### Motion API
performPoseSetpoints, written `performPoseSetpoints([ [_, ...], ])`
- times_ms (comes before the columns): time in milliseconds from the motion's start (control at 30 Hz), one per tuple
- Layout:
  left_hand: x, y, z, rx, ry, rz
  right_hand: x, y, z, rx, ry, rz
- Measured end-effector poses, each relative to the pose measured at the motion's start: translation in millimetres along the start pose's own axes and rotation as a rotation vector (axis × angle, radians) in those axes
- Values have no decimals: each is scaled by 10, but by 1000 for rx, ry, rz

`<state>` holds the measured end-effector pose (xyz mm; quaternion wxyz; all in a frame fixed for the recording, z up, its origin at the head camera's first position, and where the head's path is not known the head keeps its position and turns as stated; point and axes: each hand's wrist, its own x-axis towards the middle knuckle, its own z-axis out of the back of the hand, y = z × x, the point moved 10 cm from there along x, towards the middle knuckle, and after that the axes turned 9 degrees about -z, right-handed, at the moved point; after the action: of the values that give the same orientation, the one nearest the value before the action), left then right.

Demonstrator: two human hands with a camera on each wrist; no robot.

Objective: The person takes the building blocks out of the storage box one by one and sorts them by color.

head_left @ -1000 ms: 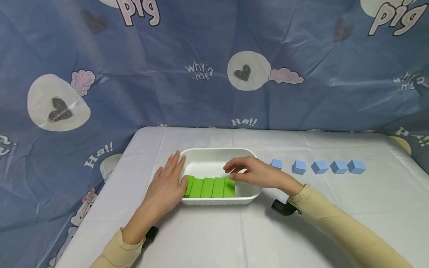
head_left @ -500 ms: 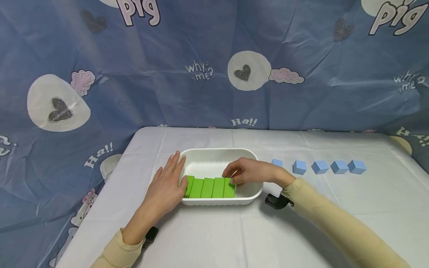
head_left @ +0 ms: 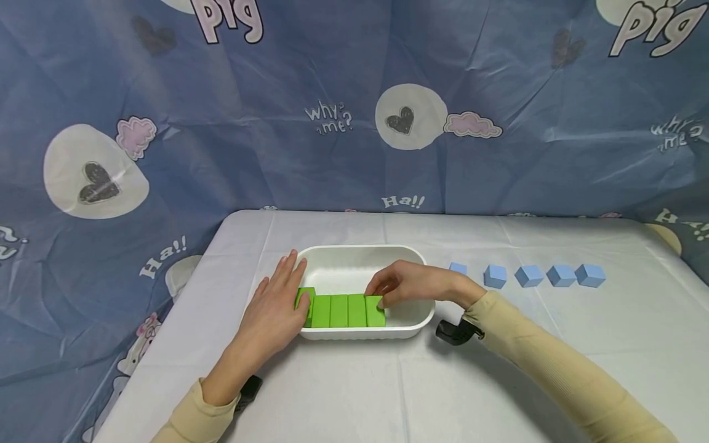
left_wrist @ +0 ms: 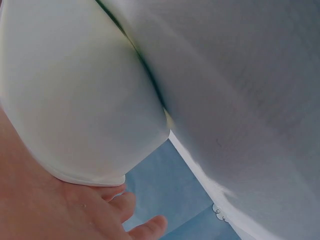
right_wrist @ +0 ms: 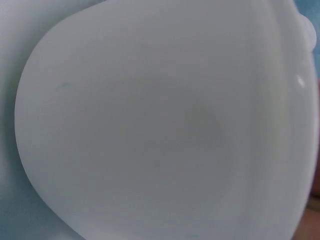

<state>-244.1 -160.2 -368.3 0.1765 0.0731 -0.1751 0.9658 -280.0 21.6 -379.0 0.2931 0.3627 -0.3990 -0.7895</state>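
A row of several bright green blocks (head_left: 339,312) stands side by side along the near wall of a white tray (head_left: 362,333). My right hand (head_left: 418,284) reaches into the tray and pinches the rightmost green block (head_left: 375,315) with bent fingers and thumb. At the tray's left end rests my left hand (head_left: 271,317), fingers straight along the rim, its thumb over the leftmost green block (head_left: 306,295). In the left wrist view the left hand (left_wrist: 65,210) lies against the tray's outer wall (left_wrist: 90,100). The tray's outer wall (right_wrist: 150,125) fills most of the right wrist view, hiding the fingertips.
Several light blue cubes (head_left: 528,276) stand in a line on the white tablecloth (head_left: 354,394), right of the tray. One of them (head_left: 458,268) is partly hidden behind the right hand. A blue patterned cloth (head_left: 332,166) hangs behind the table.
My right hand has come down onto the rightmost green block and moved slightly left. The green row has shifted left and straightened, its gaps narrower. My left hand has stayed in place.
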Motion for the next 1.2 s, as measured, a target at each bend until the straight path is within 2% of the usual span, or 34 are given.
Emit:
performPoseSetpoints([
  [400,0,-11,5,0,-12,-8,-30,22,-13,113,60,56],
  [633,2,-12,4,0,-5,0,-36,39,-18,84,67,74],
  [967,6,-11,5,0,-3,-8,-19,12,-68,222,124,37],
  [1200,5,-5,0,-1,-1,-7,-32,18,-58,250,97,32],
])
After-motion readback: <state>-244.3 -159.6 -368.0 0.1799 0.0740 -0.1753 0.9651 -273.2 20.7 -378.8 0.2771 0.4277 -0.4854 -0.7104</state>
